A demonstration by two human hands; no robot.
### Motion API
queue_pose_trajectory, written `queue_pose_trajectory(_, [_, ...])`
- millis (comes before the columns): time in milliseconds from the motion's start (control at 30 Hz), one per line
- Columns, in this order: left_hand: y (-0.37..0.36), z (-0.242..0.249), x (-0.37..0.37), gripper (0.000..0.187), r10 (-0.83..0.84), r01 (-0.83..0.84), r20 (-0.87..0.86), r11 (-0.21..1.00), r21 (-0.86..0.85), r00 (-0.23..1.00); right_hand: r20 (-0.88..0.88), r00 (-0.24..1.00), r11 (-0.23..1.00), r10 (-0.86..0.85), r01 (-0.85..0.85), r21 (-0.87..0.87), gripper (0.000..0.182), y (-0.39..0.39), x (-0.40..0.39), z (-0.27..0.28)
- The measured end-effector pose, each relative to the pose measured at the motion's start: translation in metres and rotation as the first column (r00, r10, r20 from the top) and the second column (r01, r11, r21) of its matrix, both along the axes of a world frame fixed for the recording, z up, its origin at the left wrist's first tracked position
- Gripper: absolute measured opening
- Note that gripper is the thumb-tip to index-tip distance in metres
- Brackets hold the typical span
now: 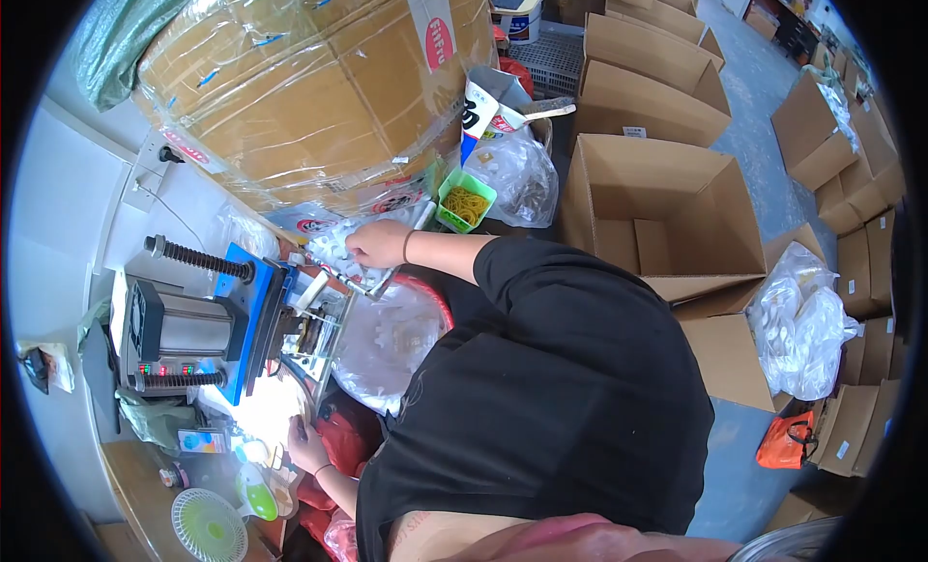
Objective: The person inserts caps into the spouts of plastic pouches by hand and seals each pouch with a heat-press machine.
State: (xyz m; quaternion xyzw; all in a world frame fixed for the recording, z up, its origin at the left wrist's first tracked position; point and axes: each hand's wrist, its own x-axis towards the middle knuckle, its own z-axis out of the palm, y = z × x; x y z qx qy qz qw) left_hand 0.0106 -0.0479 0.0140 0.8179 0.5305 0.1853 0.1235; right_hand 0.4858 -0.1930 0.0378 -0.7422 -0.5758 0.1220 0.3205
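Note:
My right hand reaches into a tray of small white pieces, its fingers bent down among them; what they hold is too small to tell. My left hand is low at the bright work area, fingers pressed together around something I cannot make out. Between the hands stands a press machine with a blue plate and metal fixtures. A red-rimmed tub lined with clear plastic sits beside the fixtures, near my body.
A large taped carton stands behind the tray. Beside it is a green box of yellow rubber bands. A green-white fan and a phone lie lower left. Open cartons and bagged goods are to the right.

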Motion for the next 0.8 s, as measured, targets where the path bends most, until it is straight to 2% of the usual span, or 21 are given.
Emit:
queue_pose_trajectory(167, [-0.009, 0.010, 0.007, 0.035, 0.006, -0.003, -0.062, 0.999, 0.038, 0.998, -0.005, 1.000, 1.000, 0.001, -0.001, -0.019, 0.016, -0.001, 0.000, 0.002])
queue_pose_trajectory(333, [-0.002, 0.000, 0.001, 0.035, -0.005, 0.005, -0.020, 1.000, 0.030, 1.000, -0.007, 1.000, 1.000, 0.000, 0.000, -0.023, 0.016, -0.001, -0.001, 0.002])
queue_pose_trajectory(433, [0.001, -0.004, -0.001, 0.035, -0.004, 0.004, 0.033, 1.000, 0.006, 0.999, 0.005, 1.000, 0.999, -0.001, 0.001, 0.036, 0.018, -0.001, -0.001, -0.001])
queue_pose_trajectory(800, [-0.002, -0.002, 0.000, 0.035, -0.008, 0.008, 0.024, 1.000, 0.018, 1.000, 0.011, 1.000, 0.999, -0.003, 0.003, 0.050, 0.018, -0.001, -0.001, -0.001])
